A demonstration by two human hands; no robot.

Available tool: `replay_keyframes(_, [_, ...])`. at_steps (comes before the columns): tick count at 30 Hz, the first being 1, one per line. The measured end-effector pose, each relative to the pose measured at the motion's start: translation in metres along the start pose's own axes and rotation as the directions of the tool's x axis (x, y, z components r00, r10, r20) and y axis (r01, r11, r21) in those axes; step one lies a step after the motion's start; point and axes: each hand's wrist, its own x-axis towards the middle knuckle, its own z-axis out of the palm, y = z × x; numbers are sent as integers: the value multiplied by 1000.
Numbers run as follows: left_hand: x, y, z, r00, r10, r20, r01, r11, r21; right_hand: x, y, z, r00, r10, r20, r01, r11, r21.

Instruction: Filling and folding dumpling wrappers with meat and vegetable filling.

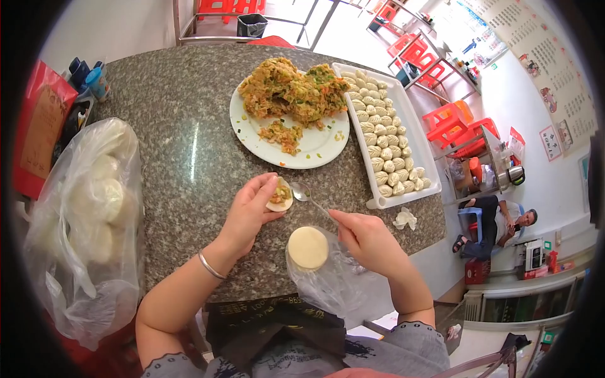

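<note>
My left hand (252,205) is closed round a round dumpling wrapper (281,203) with a dab of chopped filling on it. In my right hand (362,234) is the handle of a metal spoon (301,191); its bowl is right beside the wrapper's edge. Below and between my hands a stack of round wrappers (308,247) rests on a clear plastic bag (324,280). Beyond my hands stands a white plate (302,157) heaped with vegetable filling (290,91). To its right, a white tray (413,132) holds rows of pleated dumplings (384,135).
Bags of wrappers (104,195) lie at the left table edge, near a red box (44,132) and a blue-capped container (97,82). A crumpled tissue (404,218) sits by the tray's near end. At far right a person (504,223) sits on a stool.
</note>
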Motion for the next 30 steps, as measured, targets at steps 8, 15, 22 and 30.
replay_keyframes(8, [0,7,7,1000,-1,3,1,981,-195,-1,-11,2,996,-34,-79,35,999,18])
replay_keyframes(15, [2,11,-5,976,216,-1,-202,911,-361,7,-14,7,972,-107,-211,132,985,109])
replay_keyframes(22, [2,14,-2,927,375,-8,-373,918,-138,59,27,20,937,-83,-338,61,995,-77])
replay_keyframes(30, [2,11,-9,889,458,11,-457,889,-18,94,0,22,893,-263,-364,301,952,50])
